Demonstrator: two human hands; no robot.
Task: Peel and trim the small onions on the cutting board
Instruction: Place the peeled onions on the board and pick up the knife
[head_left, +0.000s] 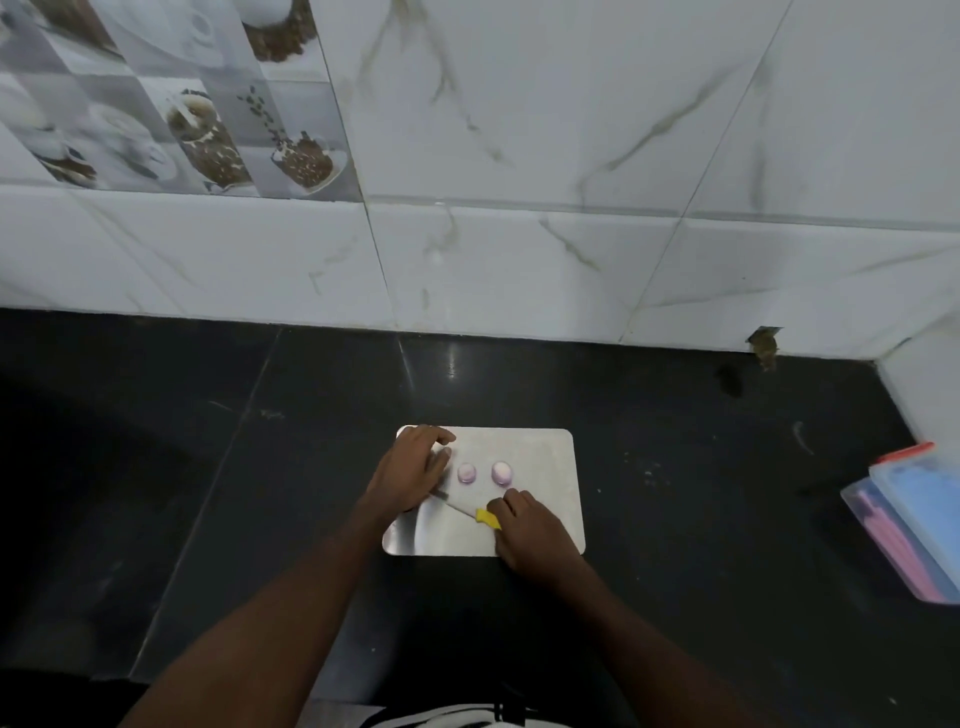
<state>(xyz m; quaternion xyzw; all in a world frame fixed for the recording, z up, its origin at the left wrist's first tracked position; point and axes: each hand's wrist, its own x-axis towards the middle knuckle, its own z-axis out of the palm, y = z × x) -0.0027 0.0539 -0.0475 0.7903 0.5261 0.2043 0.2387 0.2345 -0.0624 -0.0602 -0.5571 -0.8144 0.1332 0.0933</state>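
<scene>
A steel cutting board lies on the black counter. Two small peeled pale-purple onions sit side by side on it, one on the left and one on the right. My right hand grips the yellow handle of a small knife, whose blade points left towards my other hand. My left hand rests on the board's left part, fingers curved, just beside the left onion. Whether it holds anything is hidden under the palm.
The black counter meets a white tiled wall behind the board. A clear plastic box with pink and blue contents stands at the right edge. Small scraps lie on the counter right of the board.
</scene>
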